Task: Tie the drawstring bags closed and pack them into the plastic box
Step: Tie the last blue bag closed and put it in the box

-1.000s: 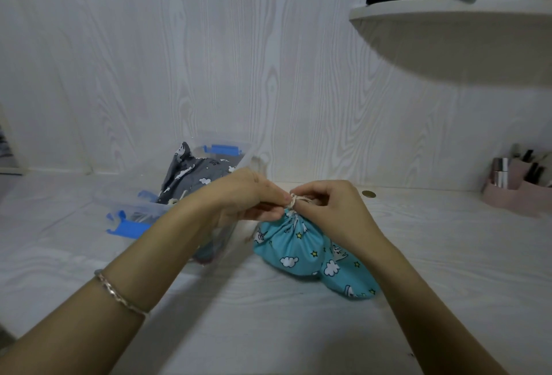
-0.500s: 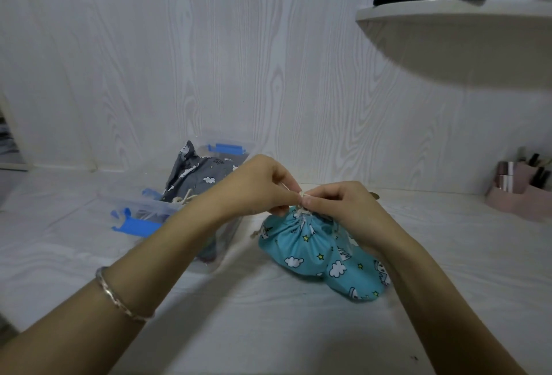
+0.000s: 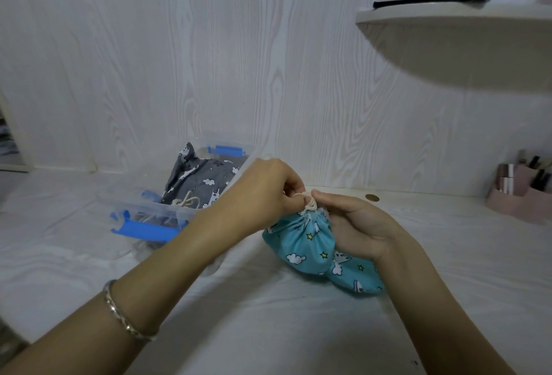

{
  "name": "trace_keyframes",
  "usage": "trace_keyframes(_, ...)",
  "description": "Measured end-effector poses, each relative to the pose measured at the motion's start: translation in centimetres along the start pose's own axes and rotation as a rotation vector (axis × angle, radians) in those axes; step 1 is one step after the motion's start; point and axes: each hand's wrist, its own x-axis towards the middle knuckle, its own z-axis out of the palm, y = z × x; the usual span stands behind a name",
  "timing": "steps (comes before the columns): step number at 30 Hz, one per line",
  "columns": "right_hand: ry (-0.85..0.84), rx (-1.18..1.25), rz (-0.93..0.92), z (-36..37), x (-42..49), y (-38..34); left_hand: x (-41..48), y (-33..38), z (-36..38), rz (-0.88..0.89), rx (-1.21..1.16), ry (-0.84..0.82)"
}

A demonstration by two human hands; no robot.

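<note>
L hand (image 3: 263, 192) fingers curled, pinching the cream drawstring (image 3: 309, 204) at the gathered neck of the blue bag (image 3: 301, 243); R hand (image 3: 355, 225) grips that neck from 3 o'clock, thumb tip on the cord; bag lies on the table (image 3: 268, 330), mid-frame; plastic box (image 3: 155, 210) at its 9 o'clock, w/ grey bag (image 3: 203, 180) inside.

home | wood-grain desk (image 3: 448, 255), wall shelf (image 3: 454, 16), pink cosmetics organizer (image 3: 519, 195)
</note>
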Motion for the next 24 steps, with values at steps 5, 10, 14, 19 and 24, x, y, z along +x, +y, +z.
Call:
trace_keyframes(5, 0.031, -0.053, -0.072, 0.3, 0.5, -0.1, 0.0, -1.1, 0.2, -0.023, -0.157, -0.024)
trace_keyframes(10, 0.219, -0.364, -0.243, 1.2, -0.4, -0.4, 0.0, -1.9, 0.1, -0.039, -0.272, -0.042)
trace_keyframes(14, 0.440, -0.896, -0.394, 2.1, -1.4, -0.2, 0.0, -2.1, 0.6, -0.095, -0.378, -0.100)
trace_keyframes(19, 0.525, -1.106, -0.434, 2.6, -1.6, -0.3, -0.3, -1.9, 1.6, -0.087, -0.450, 0.003)
trace_keyframes(24, 0.513, -0.987, -0.423, 2.7, -2.1, -0.8, -0.3, -1.8, 2.0, -0.066, -0.609, 0.078)
